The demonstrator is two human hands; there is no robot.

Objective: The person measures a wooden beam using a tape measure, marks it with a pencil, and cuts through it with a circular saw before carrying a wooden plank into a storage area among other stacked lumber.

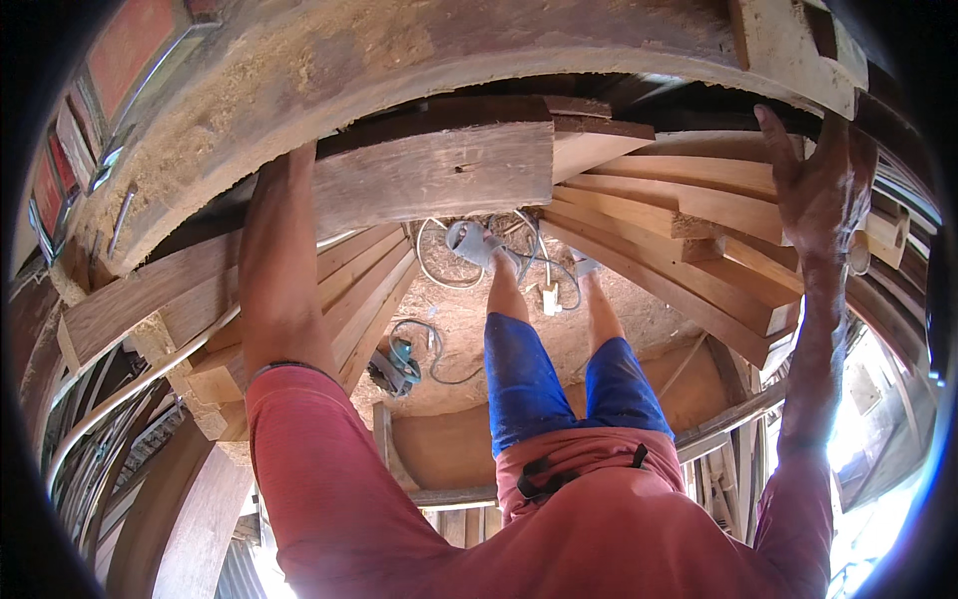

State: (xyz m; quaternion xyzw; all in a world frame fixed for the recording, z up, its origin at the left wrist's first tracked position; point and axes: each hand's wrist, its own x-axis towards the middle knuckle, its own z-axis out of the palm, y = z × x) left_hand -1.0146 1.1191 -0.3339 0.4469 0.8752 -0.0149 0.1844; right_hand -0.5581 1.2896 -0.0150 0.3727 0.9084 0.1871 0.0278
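My left forearm point(284, 250) reaches up to the thick, dusty curved wooden beam point(399, 55) across the top. The left hand is hidden behind that beam, so its fingers and any grip cannot be seen. Beside the forearm lies a reddish-brown plank point(439, 172) with a small dark hole in its face. My right hand point(823, 190) is raised at the far right, thumb spread away from the fingers. Its fingertips meet the end of the beam, partly out of sight. Stacked timbers point(689, 205) sit just left of this hand.
A teal power tool point(399, 367) with a dark cord lies on the dusty brown floor point(449, 329). White and grey cables and a white socket block point(550, 299) are near my feet. More timbers point(349, 290) fan out at left, with a pale hose point(150, 374) alongside.
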